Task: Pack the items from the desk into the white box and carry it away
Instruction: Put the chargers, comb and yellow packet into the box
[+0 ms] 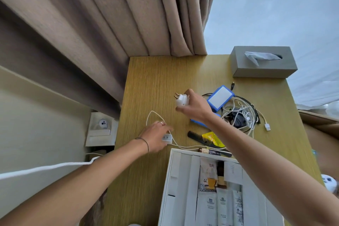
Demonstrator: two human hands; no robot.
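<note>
A wooden surface (152,82) is set against beige curtains (110,14); a white plug adapter (182,100) is gripped above it by the right hand (194,105). A small white socket block (167,138) is clasped on it by the left hand (156,136); the white box (176,170) lies at its near edge.

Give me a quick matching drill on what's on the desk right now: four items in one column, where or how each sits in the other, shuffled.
Items:
1. white plug adapter
2. tissue box
3. black comb
4. tangled cables

Places:
A. far right corner of the desk
B. held up in the right hand
C. beside the blue-edged device
D. lying just beyond the white box

Pairs: 1-B, 2-A, 3-D, 4-C
</note>
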